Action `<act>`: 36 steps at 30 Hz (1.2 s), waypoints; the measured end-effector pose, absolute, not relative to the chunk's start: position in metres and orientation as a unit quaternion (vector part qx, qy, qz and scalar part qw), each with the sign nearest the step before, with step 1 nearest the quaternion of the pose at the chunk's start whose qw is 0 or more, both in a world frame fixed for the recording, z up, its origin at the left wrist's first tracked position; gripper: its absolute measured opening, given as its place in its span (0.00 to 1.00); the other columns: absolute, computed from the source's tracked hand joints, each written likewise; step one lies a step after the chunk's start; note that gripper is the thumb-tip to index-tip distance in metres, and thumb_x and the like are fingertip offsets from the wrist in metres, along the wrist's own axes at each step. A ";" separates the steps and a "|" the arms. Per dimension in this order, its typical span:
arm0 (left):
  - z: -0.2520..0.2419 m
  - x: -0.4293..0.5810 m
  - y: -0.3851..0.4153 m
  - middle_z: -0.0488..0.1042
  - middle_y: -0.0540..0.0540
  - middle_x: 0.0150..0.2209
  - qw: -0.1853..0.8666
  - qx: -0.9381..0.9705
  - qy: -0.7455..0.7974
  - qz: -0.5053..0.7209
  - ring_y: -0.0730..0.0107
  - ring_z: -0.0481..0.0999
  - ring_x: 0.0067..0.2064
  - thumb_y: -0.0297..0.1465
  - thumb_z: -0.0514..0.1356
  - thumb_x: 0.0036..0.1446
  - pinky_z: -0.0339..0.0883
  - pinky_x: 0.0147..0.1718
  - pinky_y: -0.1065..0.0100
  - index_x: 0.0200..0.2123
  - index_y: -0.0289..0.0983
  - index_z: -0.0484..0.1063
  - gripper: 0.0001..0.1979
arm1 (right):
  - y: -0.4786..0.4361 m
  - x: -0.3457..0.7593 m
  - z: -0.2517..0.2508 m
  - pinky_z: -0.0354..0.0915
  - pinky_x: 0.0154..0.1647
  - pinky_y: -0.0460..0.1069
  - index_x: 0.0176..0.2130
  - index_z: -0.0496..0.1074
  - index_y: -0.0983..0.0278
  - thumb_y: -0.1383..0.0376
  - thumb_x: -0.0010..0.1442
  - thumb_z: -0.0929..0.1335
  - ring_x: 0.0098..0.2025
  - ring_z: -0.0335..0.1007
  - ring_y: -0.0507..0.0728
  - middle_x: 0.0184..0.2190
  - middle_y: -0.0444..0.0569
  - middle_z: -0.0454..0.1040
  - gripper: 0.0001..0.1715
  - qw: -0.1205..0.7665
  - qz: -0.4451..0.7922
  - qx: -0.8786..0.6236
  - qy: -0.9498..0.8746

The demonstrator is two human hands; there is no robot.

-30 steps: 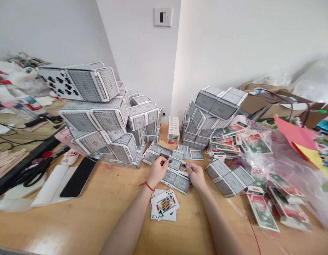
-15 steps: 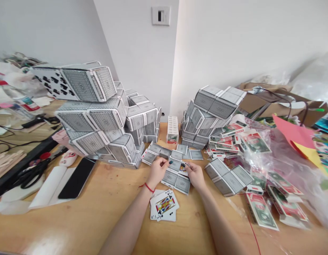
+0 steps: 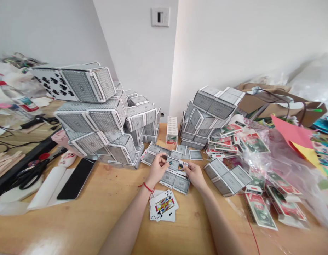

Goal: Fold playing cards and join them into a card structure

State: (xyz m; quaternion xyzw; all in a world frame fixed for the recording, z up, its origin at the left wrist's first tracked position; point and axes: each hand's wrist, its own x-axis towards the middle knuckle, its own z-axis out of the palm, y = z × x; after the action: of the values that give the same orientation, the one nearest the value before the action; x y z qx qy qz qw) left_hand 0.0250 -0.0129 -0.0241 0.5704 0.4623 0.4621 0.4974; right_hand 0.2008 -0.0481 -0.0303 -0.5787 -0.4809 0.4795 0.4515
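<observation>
In the head view, my left hand [image 3: 157,169] is closed in a pinch at the left edge of a grey-backed playing card [image 3: 173,164]. Opposite it, my right hand [image 3: 195,173] pinches the right side, where a card corner with a printed face [image 3: 183,164] shows; whether these are one folded card or two joined ones I cannot tell. Just below both hands lies a flat pair of interlocked cards [image 3: 175,182] with grey backs. More flat folded cards [image 3: 195,154] lie behind the hands. A loose pile of face-up cards [image 3: 165,204], a jack among them, rests nearer to me.
Stacked card blocks [image 3: 105,117] rise at the left, and another stack [image 3: 210,106] stands at the back right. A card block [image 3: 228,176] sits right of my hand, beside scattered card boxes [image 3: 260,211]. A phone [image 3: 75,180] and scissors [image 3: 33,171] lie left.
My fingers have shifted slightly at the card. The printed corner by my right thumb is now turned up and shows more of its face. The stacks and pile stay put.
</observation>
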 end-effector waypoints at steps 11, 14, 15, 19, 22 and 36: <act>-0.023 0.024 -0.012 0.69 0.50 0.29 0.543 0.559 0.437 0.449 0.74 0.70 0.31 0.30 0.56 0.48 0.62 0.30 0.72 0.38 0.36 0.62 0.11 | -0.060 0.199 -0.012 0.63 0.32 0.49 0.33 0.71 0.67 0.56 0.44 0.71 0.27 0.67 0.52 0.26 0.48 0.72 0.19 0.461 0.682 -0.425 -0.377; -0.023 0.027 -0.015 0.69 0.50 0.27 0.530 0.567 0.444 0.448 0.74 0.69 0.27 0.34 0.56 0.49 0.61 0.26 0.73 0.37 0.36 0.62 0.12 | -0.055 0.193 -0.018 0.61 0.26 0.46 0.26 0.68 0.66 0.56 0.41 0.72 0.21 0.63 0.49 0.20 0.43 0.69 0.17 0.463 0.659 -0.441 -0.396; -0.022 0.029 -0.016 0.68 0.51 0.26 0.527 0.571 0.445 0.445 0.74 0.69 0.27 0.35 0.56 0.49 0.61 0.26 0.73 0.36 0.36 0.62 0.12 | -0.053 0.190 -0.020 0.59 0.23 0.45 0.25 0.67 0.65 0.57 0.39 0.72 0.19 0.62 0.48 0.18 0.41 0.68 0.17 0.459 0.649 -0.449 -0.408; -0.021 0.035 -0.017 0.67 0.51 0.26 0.539 0.577 0.435 0.433 0.74 0.68 0.27 0.37 0.55 0.50 0.61 0.26 0.73 0.34 0.36 0.62 0.11 | -0.045 0.179 -0.022 0.55 0.18 0.42 0.28 0.65 0.64 0.56 0.40 0.71 0.17 0.59 0.47 0.18 0.39 0.67 0.18 0.435 0.611 -0.485 -0.449; -0.017 0.035 -0.019 0.67 0.49 0.29 0.524 0.577 0.435 0.450 0.73 0.68 0.31 0.38 0.52 0.53 0.62 0.31 0.71 0.33 0.37 0.63 0.10 | -0.044 0.171 -0.019 0.54 0.17 0.42 0.29 0.64 0.64 0.56 0.42 0.70 0.16 0.58 0.47 0.17 0.38 0.65 0.17 0.426 0.584 -0.499 -0.478; -0.001 0.029 -0.028 0.67 0.47 0.39 0.563 0.631 0.398 0.355 0.68 0.68 0.37 0.30 0.64 0.38 0.63 0.36 0.68 0.48 0.39 0.58 0.31 | -0.045 0.181 -0.021 0.49 0.13 0.41 0.29 0.64 0.65 0.54 0.46 0.68 0.13 0.53 0.45 0.15 0.36 0.63 0.17 0.423 0.614 -0.472 -0.470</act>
State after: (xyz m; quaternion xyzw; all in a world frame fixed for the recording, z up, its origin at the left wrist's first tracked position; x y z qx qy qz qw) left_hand 0.0290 -0.0283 -0.0008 0.6312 0.3980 0.3549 0.5632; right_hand 0.1807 -0.0447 -0.0207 -0.4723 -0.4695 0.6143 0.4231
